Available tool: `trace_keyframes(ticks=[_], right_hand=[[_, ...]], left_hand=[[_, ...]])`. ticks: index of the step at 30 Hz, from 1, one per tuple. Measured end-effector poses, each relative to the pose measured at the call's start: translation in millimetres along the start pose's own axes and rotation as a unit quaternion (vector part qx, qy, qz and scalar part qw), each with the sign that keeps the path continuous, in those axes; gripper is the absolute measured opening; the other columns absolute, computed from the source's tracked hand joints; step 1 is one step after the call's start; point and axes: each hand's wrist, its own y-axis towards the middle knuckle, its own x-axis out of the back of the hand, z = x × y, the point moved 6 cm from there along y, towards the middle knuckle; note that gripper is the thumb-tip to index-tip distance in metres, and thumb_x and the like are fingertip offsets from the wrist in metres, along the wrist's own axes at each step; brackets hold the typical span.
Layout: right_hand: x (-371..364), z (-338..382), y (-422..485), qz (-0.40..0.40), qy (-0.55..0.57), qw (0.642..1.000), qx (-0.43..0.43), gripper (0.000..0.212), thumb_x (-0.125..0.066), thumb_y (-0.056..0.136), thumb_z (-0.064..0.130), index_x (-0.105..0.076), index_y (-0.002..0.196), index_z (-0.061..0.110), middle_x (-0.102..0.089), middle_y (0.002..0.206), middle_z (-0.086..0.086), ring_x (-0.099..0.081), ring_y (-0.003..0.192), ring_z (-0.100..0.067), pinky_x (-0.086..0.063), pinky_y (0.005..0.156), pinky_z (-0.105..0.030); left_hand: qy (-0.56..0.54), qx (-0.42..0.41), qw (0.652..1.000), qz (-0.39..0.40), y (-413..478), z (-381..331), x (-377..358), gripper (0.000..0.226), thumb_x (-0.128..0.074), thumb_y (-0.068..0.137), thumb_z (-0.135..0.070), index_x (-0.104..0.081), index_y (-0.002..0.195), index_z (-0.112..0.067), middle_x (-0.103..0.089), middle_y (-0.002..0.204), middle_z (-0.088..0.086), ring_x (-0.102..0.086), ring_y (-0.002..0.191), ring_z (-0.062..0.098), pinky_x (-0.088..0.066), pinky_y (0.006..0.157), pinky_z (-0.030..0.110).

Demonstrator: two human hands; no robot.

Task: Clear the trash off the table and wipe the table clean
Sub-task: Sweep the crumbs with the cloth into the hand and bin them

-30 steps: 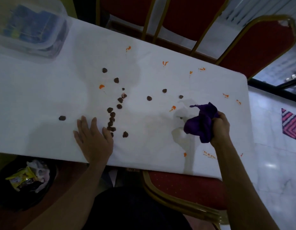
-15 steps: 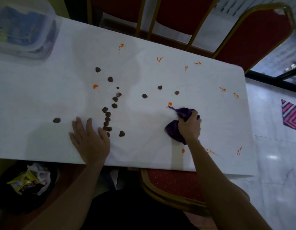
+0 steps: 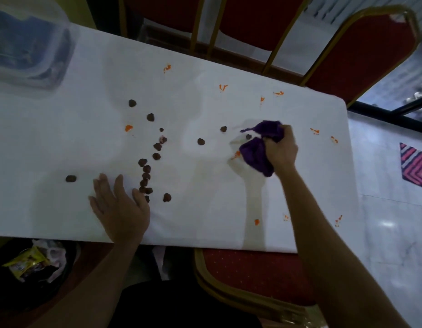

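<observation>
Purple cloth (image 3: pixel 258 151) is bunched in my right hand (image 3: pixel 281 151), my fingers curled tight round it. I press it down on the white table (image 3: pixel 63 143), right of the middle. An orange smear (image 3: pixel 236 154) shows at the cloth's left edge. One small brown lump (image 3: pixel 248 137) sits between its two folds; I cannot tell whether they touch. A paler streak (image 3: pixel 253 209) runs from under the cloth to the near edge.

My left hand (image 3: pixel 120 209) lies flat on the table near the front edge, palm down, fingers straight and spread, holding nothing. My thumb is just beside the lower end of a loose line of brown lumps (image 3: pixel 146 172); a single lump (image 3: pixel 70 178) lies off to the left of my fingers. More orange smears (image 3: pixel 223 87) dot the far side and the right end.

A clear plastic container (image 3: pixel 39 50) with something blue inside stands at the far left corner. On the floor below the front left edge, a dark bin (image 3: pixel 6 297) holds a yellow wrapper (image 3: pixel 23 265). Red chairs (image 3: pixel 370 50) with gold frames stand behind the table.
</observation>
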Motion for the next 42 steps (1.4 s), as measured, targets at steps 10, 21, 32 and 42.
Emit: trace_keyframes(ticks=[10, 21, 32, 42], right_hand=[[-78.5, 33.8, 25.0, 0.14, -0.11, 0.984, -0.018, 0.046, -0.058, 0.082, 0.017, -0.054, 0.128, 0.02, -0.066, 0.117, -0.008, -0.061, 0.106, -0.029, -0.043, 0.079, -0.031], [-155.8, 112.4, -35.6, 0.293, -0.072, 0.947, 0.115, 0.037, -0.068, 0.082, 0.018, -0.062, 0.118, 0.024, -0.066, 0.107, 0.003, -0.059, 0.105, -0.02, -0.038, 0.087, -0.023], [-184.6, 140.4, 3.1, 0.223, -0.218, 0.928, 0.202, 0.056, -0.065, 0.078, 0.009, -0.054, 0.132, 0.022, -0.058, 0.125, -0.015, -0.058, 0.112, -0.037, -0.047, 0.08, -0.038], [-192.7, 124.8, -91.0, 0.28, -0.155, 0.907, 0.273, 0.052, -0.06, 0.078, 0.0, -0.059, 0.125, 0.023, -0.06, 0.118, -0.007, -0.059, 0.103, -0.026, -0.046, 0.082, -0.031]], left_hand=[[0.018, -0.009, 1.0, -0.016, 0.0, 1.3, 1.2, 0.052, -0.04, 0.099, -0.032, -0.04, 0.147, -0.01, -0.024, 0.162, 0.018, -0.014, 0.154, 0.031, -0.014, 0.123, 0.053], [0.0, -0.003, 1.0, -0.014, 3.3, 1.1, 1.6, 0.053, -0.045, 0.097, -0.032, -0.045, 0.144, -0.008, -0.028, 0.16, 0.02, -0.019, 0.152, 0.034, -0.015, 0.123, 0.054], [-0.008, 0.018, 1.0, 0.011, 6.4, 3.3, -2.8, 0.053, -0.048, 0.096, -0.034, -0.046, 0.145, -0.012, -0.028, 0.161, 0.017, -0.018, 0.153, 0.033, -0.016, 0.122, 0.055], [0.0, 0.006, 1.0, 0.014, 6.8, 4.8, -2.5, 0.052, -0.045, 0.098, -0.037, -0.048, 0.144, -0.013, -0.027, 0.162, 0.016, -0.017, 0.153, 0.031, -0.016, 0.122, 0.054]])
